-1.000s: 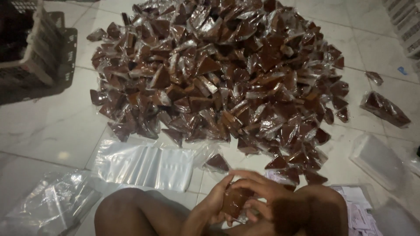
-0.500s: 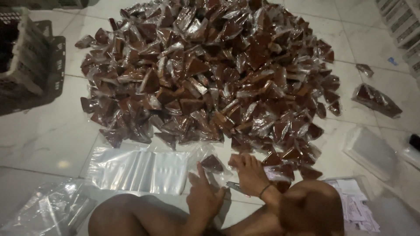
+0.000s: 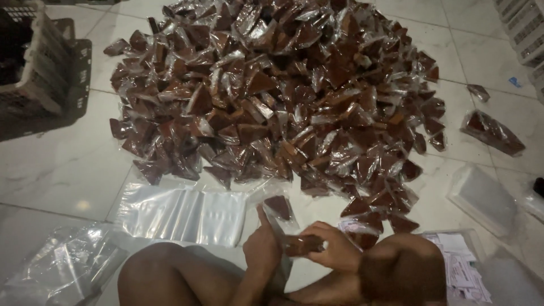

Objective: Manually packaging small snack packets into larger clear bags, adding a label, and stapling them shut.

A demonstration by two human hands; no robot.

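I see a white tiled floor [image 3: 56, 175], with dark crates [image 3: 39, 73] at ten o'clock. One big heap of brown wedge packets [image 3: 283, 96] fills twelve o'clock, too many to count; one stack of clear bags [image 3: 181, 215] lies at eight. At six, my left hand [image 3: 262, 246] and right hand [image 3: 334, 249] each keep their grip clamped on one packet [image 3: 301, 245], its long axis running three to nine o'clock.

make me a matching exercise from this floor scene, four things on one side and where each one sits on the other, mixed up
Things:
1. heap of brown wrapped wedges
2. flat clear bags
3. dark crate
4. wrapped piece

Places:
A. far left edge of the floor
B. between the left hand and right hand
C. middle of the floor, filling the top
D. just left of the hands, below the heap

Pairs: 1-C, 2-D, 3-A, 4-B
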